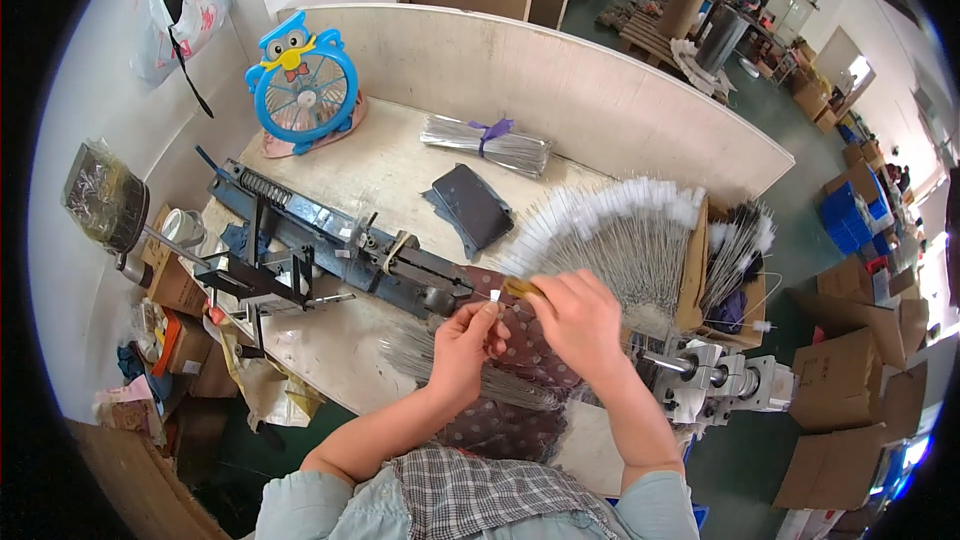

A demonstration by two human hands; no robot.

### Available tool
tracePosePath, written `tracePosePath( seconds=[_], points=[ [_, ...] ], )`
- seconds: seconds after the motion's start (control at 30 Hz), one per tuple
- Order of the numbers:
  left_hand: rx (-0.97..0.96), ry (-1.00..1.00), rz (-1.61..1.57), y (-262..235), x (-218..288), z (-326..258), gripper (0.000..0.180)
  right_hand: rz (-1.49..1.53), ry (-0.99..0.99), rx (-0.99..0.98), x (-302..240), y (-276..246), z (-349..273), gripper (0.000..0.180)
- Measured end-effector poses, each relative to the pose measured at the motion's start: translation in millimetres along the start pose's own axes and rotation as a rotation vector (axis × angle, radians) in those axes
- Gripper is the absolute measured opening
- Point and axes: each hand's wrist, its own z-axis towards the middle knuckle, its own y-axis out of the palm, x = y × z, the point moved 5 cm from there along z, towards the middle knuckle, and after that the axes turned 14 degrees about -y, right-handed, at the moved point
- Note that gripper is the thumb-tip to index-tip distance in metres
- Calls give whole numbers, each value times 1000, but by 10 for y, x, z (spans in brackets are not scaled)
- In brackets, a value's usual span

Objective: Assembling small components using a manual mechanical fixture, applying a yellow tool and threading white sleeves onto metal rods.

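Note:
My left hand [466, 342] pinches a thin metal wire between thumb and fingertips, just above a dotted maroon cloth [520, 380]. My right hand [579, 320] is closed around a small yellowish-brown piece [523, 288] at the wire's other end. A loose pile of bare wires [430, 355] lies under my left wrist. Right beyond my hands a fan of finished wire brushes with white fluffy tips [620, 225] spreads over the bench.
A long blue-black metal jig [330, 240] runs across the wooden bench [390, 160]. A dark phone [472, 205], a tied wire bundle [487, 143] and a blue owl-shaped fan [300, 85] sit behind. A grey metal machine [715, 380] stands at right; cardboard boxes [850, 370] line the floor.

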Motion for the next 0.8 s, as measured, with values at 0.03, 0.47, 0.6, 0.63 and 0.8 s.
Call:
tracePosePath(
  seconds=[0.03, 0.47, 0.6, 0.63, 0.8],
  points=[
    [-21, -27, -11, 5, -9, 11, 15, -35, 25, -60, 35, 179, 34, 14],
    [-133, -86, 144, -16, 27, 4, 46, 467, 394, -265, 212, 412, -47, 21],
    [-110, -89, -78, 55, 30, 23, 43, 264, 259, -184, 21, 267, 21, 21],
    [-98, -64, -161, 74, 15, 29, 41, 140, 198, -105, -54, 200, 35, 21],
    [-86, 52, -298, 71, 3, -6, 36, -48, 71, -3, -211, 320, -9, 26]
  ],
)
